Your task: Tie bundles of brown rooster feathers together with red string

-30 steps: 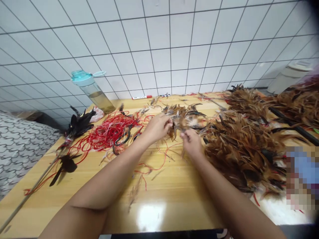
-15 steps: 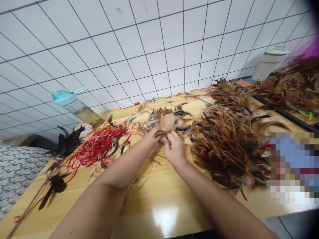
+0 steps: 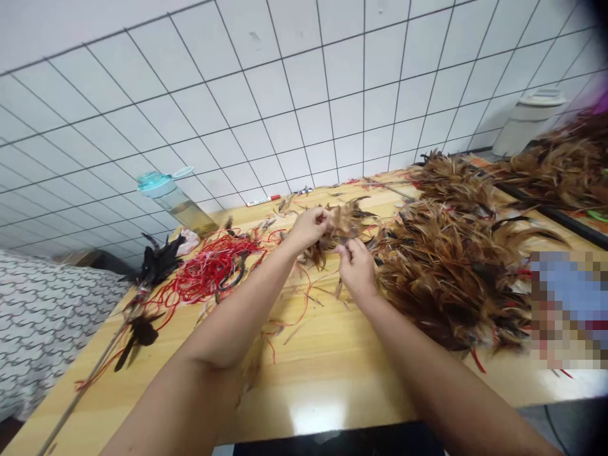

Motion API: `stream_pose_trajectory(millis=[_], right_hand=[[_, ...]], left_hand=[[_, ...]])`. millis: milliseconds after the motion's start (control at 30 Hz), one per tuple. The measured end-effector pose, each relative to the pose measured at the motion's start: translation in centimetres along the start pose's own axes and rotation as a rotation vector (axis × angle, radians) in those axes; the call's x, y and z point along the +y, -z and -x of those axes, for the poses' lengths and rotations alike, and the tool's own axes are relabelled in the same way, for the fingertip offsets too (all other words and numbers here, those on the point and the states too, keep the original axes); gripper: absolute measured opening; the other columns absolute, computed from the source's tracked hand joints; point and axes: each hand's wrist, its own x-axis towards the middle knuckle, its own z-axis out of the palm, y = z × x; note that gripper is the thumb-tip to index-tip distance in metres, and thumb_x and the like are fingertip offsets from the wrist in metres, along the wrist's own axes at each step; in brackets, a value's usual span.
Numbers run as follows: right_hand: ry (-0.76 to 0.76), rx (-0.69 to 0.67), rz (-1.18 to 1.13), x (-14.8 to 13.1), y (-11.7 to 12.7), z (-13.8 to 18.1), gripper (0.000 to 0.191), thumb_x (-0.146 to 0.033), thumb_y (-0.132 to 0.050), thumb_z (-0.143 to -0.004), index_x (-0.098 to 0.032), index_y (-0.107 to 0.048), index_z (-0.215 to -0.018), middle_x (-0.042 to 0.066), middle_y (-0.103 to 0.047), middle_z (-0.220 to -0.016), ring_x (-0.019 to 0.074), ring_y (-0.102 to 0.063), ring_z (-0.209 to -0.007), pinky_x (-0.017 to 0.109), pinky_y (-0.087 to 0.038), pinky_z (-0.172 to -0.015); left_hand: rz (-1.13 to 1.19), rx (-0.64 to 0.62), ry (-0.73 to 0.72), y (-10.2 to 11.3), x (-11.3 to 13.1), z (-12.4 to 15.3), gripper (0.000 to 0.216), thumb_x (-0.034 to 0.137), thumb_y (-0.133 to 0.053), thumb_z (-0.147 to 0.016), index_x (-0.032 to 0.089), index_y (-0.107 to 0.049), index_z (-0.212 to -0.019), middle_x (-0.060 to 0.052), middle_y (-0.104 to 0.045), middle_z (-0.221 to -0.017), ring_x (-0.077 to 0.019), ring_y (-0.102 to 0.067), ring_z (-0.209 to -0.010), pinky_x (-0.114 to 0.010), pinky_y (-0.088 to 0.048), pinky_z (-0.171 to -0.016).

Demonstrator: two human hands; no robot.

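Observation:
Over the middle of the table, my left hand (image 3: 311, 227) is closed at the edge of a small bunch of brown feathers (image 3: 350, 218), which looks blurred at its fingertips. My right hand (image 3: 357, 266) sits just below and to the right, thumb and fingers pinched together; whatever is in the pinch is too small to make out. Loose feathers and thin red strands lie under both hands. To the right of my right hand spreads a large pile of brown feathers (image 3: 451, 272). A tangle of red string (image 3: 213, 266) lies left of my left forearm.
Black feathers are tied on a thin stick (image 3: 90, 380) along the left edge. A water bottle (image 3: 183, 206) leans by the tiled wall, with a red-and-white marker (image 3: 263, 201) nearby. A black bar (image 3: 555, 215) and a pale bin-like container (image 3: 527, 123) stand at the right.
My hands have moved apart; before, they were together over the feathers. The left has turned and lifted slightly with the brown feathers. The whole view has shifted a little.

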Motion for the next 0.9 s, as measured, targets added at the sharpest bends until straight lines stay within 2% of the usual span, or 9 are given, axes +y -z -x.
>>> stream_pose_trajectory(millis=[133, 267, 400, 500, 600, 667, 767, 833, 900], right_hand=[[-0.017, 0.015, -0.024, 0.7, -0.1, -0.4, 0.021, -0.024, -0.045, -0.084, -0.022, -0.046, -0.063, 0.002, -0.05, -0.069, 0.0181, -0.047, -0.069, 0.03, -0.037, -0.066], [-0.033, 0.003, -0.016, 1.2, -0.3, -0.5, 0.022, -0.026, -0.045, -0.084, -0.021, -0.047, -0.062, 0.002, -0.051, -0.069, 0.0184, -0.048, -0.069, 0.031, -0.037, -0.065], [-0.042, -0.006, 0.006, 1.9, -0.4, -0.7, 0.022, -0.027, -0.046, -0.083, -0.021, -0.049, -0.063, 0.002, -0.053, -0.069, 0.0185, -0.049, -0.07, 0.031, -0.037, -0.067], [-0.04, -0.011, 0.035, 2.4, -0.5, -1.0, 0.02, -0.027, -0.047, -0.082, -0.021, -0.052, -0.064, 0.002, -0.054, -0.069, 0.0187, -0.05, -0.071, 0.031, -0.038, -0.068], [-0.052, -0.023, 0.054, 2.7, -0.5, -1.1, 0.019, -0.028, -0.047, -0.082, -0.021, -0.054, -0.066, 0.003, -0.056, -0.07, 0.0189, -0.051, -0.071, 0.032, -0.038, -0.068], [-0.054, -0.035, 0.06, 2.7, -0.5, -1.2, 0.019, -0.028, -0.047, -0.082, -0.021, -0.055, -0.067, 0.003, -0.056, -0.069, 0.0188, -0.051, -0.07, 0.032, -0.038, -0.067], [-0.045, -0.051, 0.076, 2.6, -0.4, -1.2, 0.02, -0.028, -0.047, -0.082, -0.021, -0.054, -0.065, 0.003, -0.055, -0.067, 0.0186, -0.05, -0.069, 0.031, -0.037, -0.066], [-0.033, -0.062, 0.097, 2.5, -0.4, -1.1, 0.021, -0.028, -0.047, -0.082, -0.021, -0.053, -0.064, 0.002, -0.054, -0.067, 0.0185, -0.05, -0.068, 0.031, -0.037, -0.065], [-0.018, -0.074, 0.113, 2.3, -0.3, -1.1, 0.021, -0.028, -0.047, -0.083, -0.021, -0.052, -0.064, 0.002, -0.054, -0.067, 0.0182, -0.05, -0.068, 0.031, -0.037, -0.065]], left_hand=[[0.484, 0.053, 0.145, 2.5, -0.3, 3.4, 0.024, 0.032, -0.068, -0.066, 0.015, -0.052, -0.071, 0.004, -0.047, -0.059, -0.0058, -0.041, -0.051, -0.018, -0.031, -0.051], [0.652, 0.087, 0.316, 3.8, -1.9, 6.4, 0.031, 0.033, -0.072, -0.062, 0.016, -0.046, -0.064, 0.005, -0.044, -0.053, -0.005, -0.039, -0.047, -0.018, -0.027, -0.046], [0.516, 0.079, 0.431, 4.4, -4.2, 8.2, 0.028, 0.032, -0.069, -0.063, 0.015, -0.047, -0.064, 0.005, -0.046, -0.053, -0.0049, -0.04, -0.046, -0.017, -0.027, -0.046], [0.338, 0.058, 0.402, 4.8, -5.1, 8.8, 0.022, 0.029, -0.067, -0.066, 0.014, -0.052, -0.071, 0.003, -0.052, -0.058, -0.0067, -0.045, -0.051, -0.019, -0.033, -0.051], [0.144, 0.112, 0.36, 6.0, -5.2, 9.1, 0.022, 0.029, -0.064, -0.069, 0.014, -0.056, -0.083, 0.0, -0.06, -0.069, -0.0097, -0.051, -0.062, -0.021, -0.038, -0.059], [-0.012, 0.119, 0.334, 7.0, -4.9, 9.3, 0.02, 0.03, -0.062, -0.07, 0.015, -0.058, -0.082, -0.001, -0.062, -0.073, -0.0111, -0.053, -0.067, -0.022, -0.039, -0.062], [-0.159, -0.023, 0.314, 7.6, -4.6, 9.6, 0.018, 0.033, -0.06, -0.071, 0.015, -0.061, -0.075, -0.001, -0.064, -0.074, -0.0127, -0.054, -0.069, -0.023, -0.039, -0.063], [-0.21, -0.11, 0.309, 7.2, -4.4, 9.6, 0.019, 0.035, -0.059, -0.072, 0.016, -0.062, -0.075, -0.002, -0.064, -0.073, -0.0134, -0.055, -0.068, -0.024, -0.038, -0.062], [-0.283, -0.105, 0.282, 6.4, -4.3, 9.5, 0.021, 0.037, -0.058, -0.074, 0.016, -0.062, -0.076, -0.002, -0.064, -0.072, -0.0137, -0.055, -0.066, -0.024, -0.037, -0.061]])
